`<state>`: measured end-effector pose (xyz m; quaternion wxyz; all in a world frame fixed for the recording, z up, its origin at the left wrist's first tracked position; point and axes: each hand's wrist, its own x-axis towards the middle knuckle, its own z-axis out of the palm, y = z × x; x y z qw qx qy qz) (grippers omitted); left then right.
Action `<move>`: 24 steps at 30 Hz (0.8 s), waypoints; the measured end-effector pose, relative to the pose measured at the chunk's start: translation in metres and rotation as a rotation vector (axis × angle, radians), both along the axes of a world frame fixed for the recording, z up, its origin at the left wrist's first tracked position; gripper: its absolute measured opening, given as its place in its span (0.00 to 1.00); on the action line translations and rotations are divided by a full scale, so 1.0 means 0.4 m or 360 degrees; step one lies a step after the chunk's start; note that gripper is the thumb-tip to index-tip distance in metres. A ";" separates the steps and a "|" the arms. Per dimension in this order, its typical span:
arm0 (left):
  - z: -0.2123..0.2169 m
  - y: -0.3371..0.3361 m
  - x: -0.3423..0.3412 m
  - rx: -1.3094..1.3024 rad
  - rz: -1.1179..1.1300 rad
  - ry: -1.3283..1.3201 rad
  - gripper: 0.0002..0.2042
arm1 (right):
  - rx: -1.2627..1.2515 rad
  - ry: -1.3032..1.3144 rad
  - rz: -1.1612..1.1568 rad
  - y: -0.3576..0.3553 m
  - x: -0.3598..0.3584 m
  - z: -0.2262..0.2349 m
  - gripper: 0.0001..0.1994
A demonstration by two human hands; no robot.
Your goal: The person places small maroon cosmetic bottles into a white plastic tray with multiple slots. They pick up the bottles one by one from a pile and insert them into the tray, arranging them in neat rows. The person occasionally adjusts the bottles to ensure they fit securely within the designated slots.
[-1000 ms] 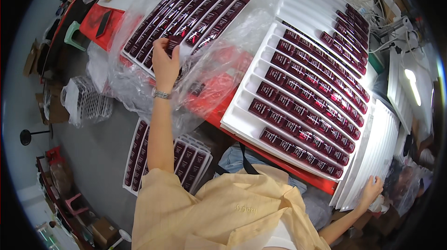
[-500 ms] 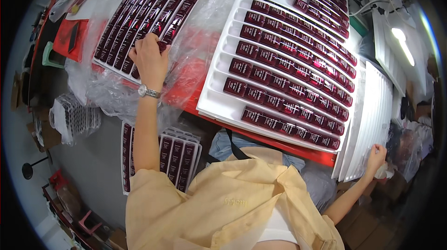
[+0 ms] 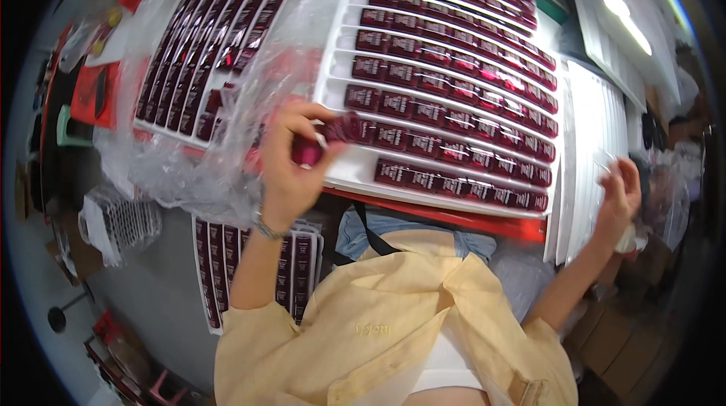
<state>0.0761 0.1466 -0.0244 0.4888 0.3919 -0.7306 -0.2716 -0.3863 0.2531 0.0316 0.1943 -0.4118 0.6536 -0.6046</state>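
Note:
My left hand (image 3: 291, 168) is closed on small glossy dark red containers; one dark red container (image 3: 344, 128) sticks out past the fingertips, and a brighter reddish one shows inside the grip. It hovers at the left edge of a large white tray (image 3: 340, 168) lined with rows of similar printed containers (image 3: 454, 150). Farther left, a second white tray (image 3: 170, 136) carries more rows, with a gap and a loose piece (image 3: 217, 97) in its right-hand row. My right hand (image 3: 620, 198), fingers loosely bent and apart, is beside the stacked white trays (image 3: 586, 126); its fingertips are somewhat blurred.
Crumpled clear plastic (image 3: 200, 183) spreads around the left tray over a red surface (image 3: 491, 226). Below the table edge, filled trays (image 3: 302, 277) stand low at left, near a white rack (image 3: 117, 220). A bright lamp (image 3: 628, 24) shines at upper right.
My left hand has left the left tray and come right and nearer, carrying dark red containers to the large tray's edge. My right hand has risen beside the stacked trays, its fingers loosening.

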 end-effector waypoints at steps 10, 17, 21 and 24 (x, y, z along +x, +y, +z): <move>-0.005 0.075 -0.117 -0.0028 -0.0228 0.0154 0.19 | 0.0074 -0.0270 0.1068 -0.141 0.599 -0.051 0.06; -0.008 0.060 0.023 0.0089 -0.0136 -0.0510 0.16 | 0.0365 0.0746 0.0885 -0.101 0.464 0.010 0.14; -0.001 0.043 0.007 0.0086 -0.0419 -0.0609 0.18 | 0.0457 0.0770 -0.0082 -0.001 0.051 -0.023 0.13; 0.025 0.029 -0.004 0.0245 -0.0559 -0.0574 0.18 | 0.1057 0.1675 -0.0524 0.161 -0.265 -0.065 0.17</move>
